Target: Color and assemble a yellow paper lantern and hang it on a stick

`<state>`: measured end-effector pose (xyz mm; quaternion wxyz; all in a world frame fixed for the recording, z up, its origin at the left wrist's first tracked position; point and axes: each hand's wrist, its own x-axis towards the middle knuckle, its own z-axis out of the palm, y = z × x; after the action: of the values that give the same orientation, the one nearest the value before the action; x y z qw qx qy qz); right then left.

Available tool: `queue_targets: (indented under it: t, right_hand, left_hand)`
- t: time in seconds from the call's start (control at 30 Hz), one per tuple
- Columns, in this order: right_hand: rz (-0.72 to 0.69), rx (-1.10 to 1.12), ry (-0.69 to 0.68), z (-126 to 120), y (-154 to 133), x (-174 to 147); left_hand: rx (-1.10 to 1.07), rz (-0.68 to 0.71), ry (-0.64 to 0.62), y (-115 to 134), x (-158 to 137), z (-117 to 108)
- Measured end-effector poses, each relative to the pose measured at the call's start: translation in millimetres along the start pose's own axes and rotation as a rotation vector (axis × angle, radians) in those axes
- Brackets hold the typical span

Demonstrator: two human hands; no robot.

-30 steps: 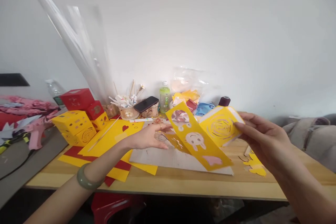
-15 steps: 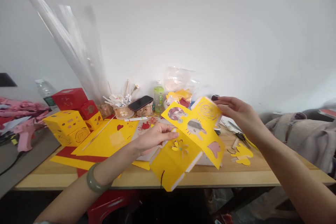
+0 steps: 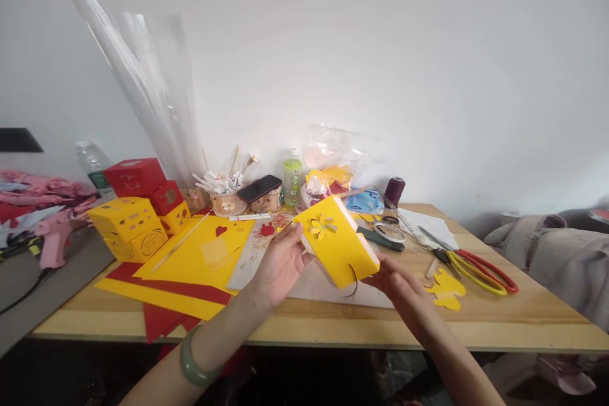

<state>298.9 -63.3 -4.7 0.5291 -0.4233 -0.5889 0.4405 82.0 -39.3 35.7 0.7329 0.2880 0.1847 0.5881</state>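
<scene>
Between my hands, above the table, is a piece of yellow cut-out cardstock (image 3: 333, 238), now folded together, with a flower cut-out, white edge flaps and a dark string hanging from its lower end. My left hand (image 3: 280, 266) grips its left edge, thumb on the front and fingers behind. At the lower right corner, my right hand (image 3: 394, 279) has its fingers closed on the edge; the fingertips are partly hidden behind the card. A grey cutting board (image 3: 323, 288) lies beneath.
Yellow boxes (image 3: 124, 228) and red boxes (image 3: 133, 177) are stacked at left, beside yellow sheets (image 3: 195, 247). Red-and-yellow-handled scissors (image 3: 476, 266) and yellow scraps (image 3: 447, 292) lie at right. Behind stand a phone (image 3: 259, 188), green bottle (image 3: 292, 177) and thread spool (image 3: 394, 190).
The cardstock was spread out flat and is now folded into a compact shape. My right hand has come down and left to its lower corner, uncovering the scissors and the thread spool.
</scene>
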Motion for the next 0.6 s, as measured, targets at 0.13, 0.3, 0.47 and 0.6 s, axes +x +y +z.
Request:
queue_targets:
  t: [0.13, 0.3, 0.47, 0.6]
  right_hand:
    - [0.064, 0.009, -0.054, 9, -15, -3]
    - [0.085, -0.012, -0.054, 6, -26, -5]
    - [0.107, -0.119, -0.136, 4, -25, -10]
    - [0.123, -0.142, -0.078, 1, -21, -16]
  left_hand:
    - [-0.008, 0.002, -0.003, -7, -5, -3]
    - [-0.106, -0.068, -0.024, -6, -13, -14]
    - [-0.236, -0.174, 0.003, -8, -21, -23]
    - [-0.054, -0.124, 0.120, -17, -26, -28]
